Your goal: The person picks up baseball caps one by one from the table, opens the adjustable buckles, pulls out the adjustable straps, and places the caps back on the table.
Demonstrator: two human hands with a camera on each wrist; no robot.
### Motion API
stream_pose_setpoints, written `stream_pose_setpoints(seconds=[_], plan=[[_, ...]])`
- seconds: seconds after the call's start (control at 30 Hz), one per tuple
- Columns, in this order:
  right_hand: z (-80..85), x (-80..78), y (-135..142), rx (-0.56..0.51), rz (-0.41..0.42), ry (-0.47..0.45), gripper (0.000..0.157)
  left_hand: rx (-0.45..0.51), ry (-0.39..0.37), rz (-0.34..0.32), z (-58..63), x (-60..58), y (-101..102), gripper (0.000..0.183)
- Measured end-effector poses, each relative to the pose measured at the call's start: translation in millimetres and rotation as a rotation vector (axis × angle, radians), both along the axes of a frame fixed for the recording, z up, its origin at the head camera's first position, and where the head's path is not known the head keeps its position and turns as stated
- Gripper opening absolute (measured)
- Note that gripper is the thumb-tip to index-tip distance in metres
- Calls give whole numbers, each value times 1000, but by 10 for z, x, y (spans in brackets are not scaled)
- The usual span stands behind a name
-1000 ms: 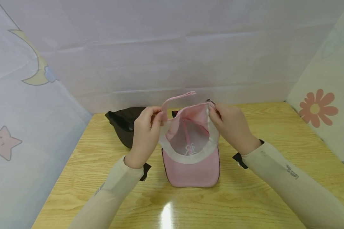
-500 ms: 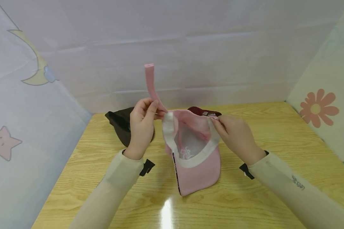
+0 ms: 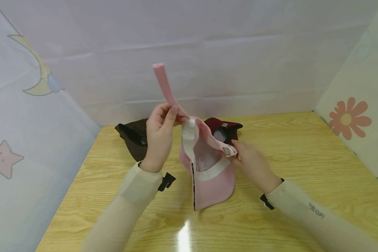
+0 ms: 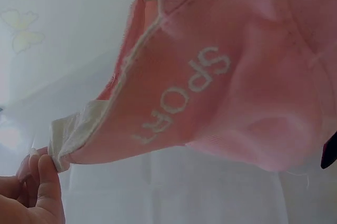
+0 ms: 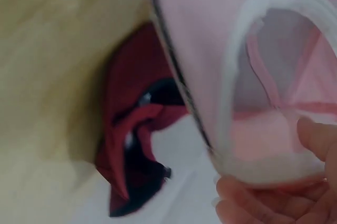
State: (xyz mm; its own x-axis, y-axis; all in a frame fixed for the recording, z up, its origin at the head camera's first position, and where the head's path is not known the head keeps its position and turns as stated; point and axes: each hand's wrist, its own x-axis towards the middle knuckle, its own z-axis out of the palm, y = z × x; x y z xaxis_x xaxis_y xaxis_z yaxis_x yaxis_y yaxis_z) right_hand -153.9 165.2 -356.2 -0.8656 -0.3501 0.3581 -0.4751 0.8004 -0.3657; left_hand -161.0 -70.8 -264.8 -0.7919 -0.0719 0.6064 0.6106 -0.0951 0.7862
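Observation:
A pink baseball cap (image 3: 215,190) hangs between my hands above the table, its white-lined inside towards me and its brim pointing down. My left hand (image 3: 160,134) pinches the base of its loose back strap (image 3: 164,83), whose free end sticks up. White letters reading SPORT (image 4: 184,95) show on the cap's side in the left wrist view. At the other side of the back opening, my right hand (image 3: 255,163) grips the cap's edge by the metal buckle (image 3: 228,150). In the right wrist view, the thumb (image 5: 316,135) is on the inside and the fingers are under the rim.
Behind my left hand a dark brown cap (image 3: 135,148) lies on the wooden table (image 3: 286,147). A dark red cap (image 3: 215,123) lies behind the pink one, partly covered by it. Printed cloth walls (image 3: 189,56) stand at the back and sides.
The pink cap has turned, its brim edge now facing me. The strap's free end has swung upward to the left. My right hand has moved lower, bringing the buckle into view.

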Motion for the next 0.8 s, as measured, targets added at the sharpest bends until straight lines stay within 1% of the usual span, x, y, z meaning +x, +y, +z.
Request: stream_pose_setpoints(seconds=[0.07,0.17,0.2,0.3,0.43,0.53,0.63,0.7,0.8], plan=[[-71,8,-5,-27,-17,-42,51,12,-4,-7,15,6,8,10],[-159,21,2,-89,-52,-134,55,32,-13,-12,39,14,20,10],[-183,25,9,-109,-65,-171,56,37,-17,-11,47,17,22,10],[-257,37,33,-141,-80,-232,55,59,-37,-16,66,27,22,11],[-362,46,72,-150,-68,-233,44,109,-80,-50,73,46,19,11],[-426,53,87,-163,-64,-226,32,167,-107,-94,68,68,11,12],[-460,63,96,-171,-61,-235,24,228,-119,-143,61,83,5,17],[-475,72,100,-194,-45,-254,20,264,-121,-175,55,89,1,20],[-503,81,106,-248,9,-260,15,291,-123,-204,53,107,-1,23]])
